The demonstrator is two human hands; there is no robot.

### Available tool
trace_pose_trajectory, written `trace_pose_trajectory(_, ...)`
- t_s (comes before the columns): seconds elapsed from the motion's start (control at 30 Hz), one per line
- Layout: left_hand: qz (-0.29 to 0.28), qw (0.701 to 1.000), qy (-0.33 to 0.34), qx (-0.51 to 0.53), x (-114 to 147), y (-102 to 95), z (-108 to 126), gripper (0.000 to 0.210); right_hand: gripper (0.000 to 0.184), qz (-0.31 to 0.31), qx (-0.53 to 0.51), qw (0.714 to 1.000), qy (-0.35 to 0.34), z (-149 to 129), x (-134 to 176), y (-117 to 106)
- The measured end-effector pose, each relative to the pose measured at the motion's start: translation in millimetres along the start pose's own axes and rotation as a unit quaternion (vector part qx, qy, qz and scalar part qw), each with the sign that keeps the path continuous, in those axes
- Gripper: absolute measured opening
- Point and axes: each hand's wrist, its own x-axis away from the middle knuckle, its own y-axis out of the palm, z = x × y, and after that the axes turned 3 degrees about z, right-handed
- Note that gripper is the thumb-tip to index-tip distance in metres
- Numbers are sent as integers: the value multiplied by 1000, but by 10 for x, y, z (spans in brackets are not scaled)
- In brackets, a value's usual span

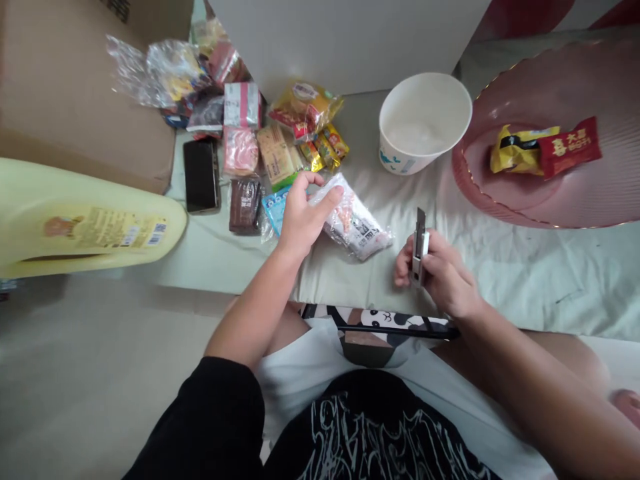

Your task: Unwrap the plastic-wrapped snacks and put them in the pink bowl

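Note:
My left hand [309, 217] grips one end of a clear-wrapped white packet [360, 227] with printed pictures and dark lettering, thumb on top. The packet lies tilted just above or on the pale cloth. In my right hand [445, 270] is a utility knife [420, 250], held upright with its blade extended and pointing away from me. The knife is apart from the packet, to its right. Partly behind my left hand is a blue packet [275, 210], beside a dark brown wrapped packet [245, 205].
A white paper bucket [425, 160] stands beyond my hands. At right, a pink ribbed bowl [500, 207] holds a yellow and a red snack packet. Several snack packs, a black phone [201, 175], a cardboard box [85, 100] and a yellow bottle [100, 227] are on the left.

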Motion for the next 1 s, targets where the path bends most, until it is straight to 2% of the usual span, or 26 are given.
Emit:
trace_pose_trajectory(0.1, -34, 999, 12, 31, 43, 76, -57, 54, 18, 0, 35, 999, -40, 65, -46, -24)
trace_pose_trajectory(0.2, -55, 996, 54, 43, 98, 207, -146, 53, 22, 16, 51, 997, -59, 105, -107, -44)
trace_pose_trajectory(0.37, -67, 986, 149, 24, 104, 344, -262, 65, 22, 37, 21, 998, -43, 129, -143, -27)
trace_pose_trajectory(0.47, -73, 982, 176, 1, 92, 346, -229, 55, 19, 53, 3, 998, -27, 139, -155, -15)
trace_pose_trajectory(0.57, -84, 983, 159, -31, 108, 330, -121, 40, 20, 57, 13, 998, -26, 157, -173, -18)
trace_pose_trajectory(0.67, -87, 987, 129, -48, 140, 310, -21, 41, 21, 55, 25, 998, -29, 178, -185, -23)
trace_pose_trajectory(0.77, -85, 986, 130, -52, 175, 304, -17, 40, 22, 65, 43, 997, -29, 181, -187, -8)
trace_pose_trajectory(0.83, -61, 988, 131, -50, 193, 318, -70, 37, 23, 71, 51, 996, -23, 165, -187, 13)
trace_pose_trajectory(0.93, -18, 993, 111, -38, 181, 345, -154, 52, 25, 70, 51, 996, -14, 126, -188, 42)
trace_pose_trajectory(1.0, -11, 993, 109, -38, 130, 343, -164, 64, 25, 69, 52, 996, -14, 105, -188, 49)
